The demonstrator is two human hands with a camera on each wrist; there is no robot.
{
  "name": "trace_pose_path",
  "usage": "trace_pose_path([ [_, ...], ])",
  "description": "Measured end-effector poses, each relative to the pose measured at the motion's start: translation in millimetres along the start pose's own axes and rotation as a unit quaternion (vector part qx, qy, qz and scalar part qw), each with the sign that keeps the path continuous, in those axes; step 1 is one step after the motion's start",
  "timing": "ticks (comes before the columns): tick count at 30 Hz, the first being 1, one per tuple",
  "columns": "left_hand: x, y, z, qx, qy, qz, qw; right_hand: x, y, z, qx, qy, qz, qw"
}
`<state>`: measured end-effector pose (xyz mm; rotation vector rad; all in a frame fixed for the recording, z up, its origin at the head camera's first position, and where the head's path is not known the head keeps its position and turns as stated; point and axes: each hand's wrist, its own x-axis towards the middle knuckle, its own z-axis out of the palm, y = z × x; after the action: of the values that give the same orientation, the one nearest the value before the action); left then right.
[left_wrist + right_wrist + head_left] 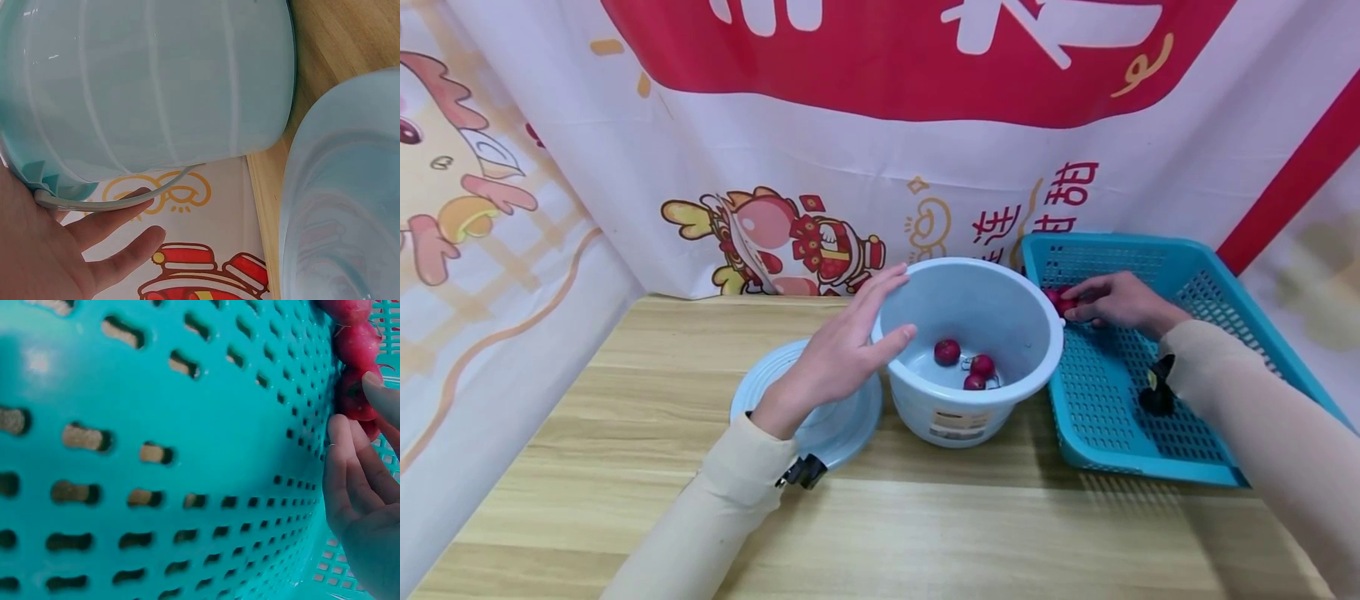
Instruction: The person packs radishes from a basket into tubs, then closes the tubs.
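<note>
My left hand (842, 346) rests at the left rim of a light blue bucket (906, 408), thumb over the edge and fingers extended. In the left wrist view its fingers spread beside the bucket's thin handle (119, 204). Three red radishes (947, 352) lie at the bottom of the bucket. Over in the teal basket (1150, 469), my right hand (1120, 302) reaches to the left wall and pinches a radish (355, 400) between thumb and fingers. More radishes (357, 345) sit in a row against that wall, right beside the pinched one.
A round light blue lid (855, 429) lies on the wooden table (602, 450), left of the bucket and partly under my left forearm. The perforated basket stands close to the bucket's right side. A printed cloth (850, 158) hangs behind the table.
</note>
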<state>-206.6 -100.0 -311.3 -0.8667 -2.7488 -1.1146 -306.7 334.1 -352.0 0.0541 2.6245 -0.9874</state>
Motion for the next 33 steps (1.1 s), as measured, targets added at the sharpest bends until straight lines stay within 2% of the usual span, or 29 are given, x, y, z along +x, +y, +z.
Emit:
trace_pose_path([
  [9,1.7,0.1,-1.5,0.000,-0.002,-0.002,1.0000,-6.0,-11.0,-9.1,0.005,0.013,-0.012,1.000],
  [16,1.3,0.6,-1.6,-0.002,-0.001,-0.005,1.0000,-14.3,-19.7,-16.8,0.048,0.031,-0.032,0.998],
  [24,1.5,-1.7,0.5,-0.004,-0.002,-0.002,1.0000,-27.1,-32.6,-30.1,0.086,0.071,-0.048,0.993],
  [33,1.9,-1.1,0.9,-0.006,-0.001,0.002,1.0000,-42.9,-54.3,-37.2,0.101,0.106,-0.080,0.986],
])
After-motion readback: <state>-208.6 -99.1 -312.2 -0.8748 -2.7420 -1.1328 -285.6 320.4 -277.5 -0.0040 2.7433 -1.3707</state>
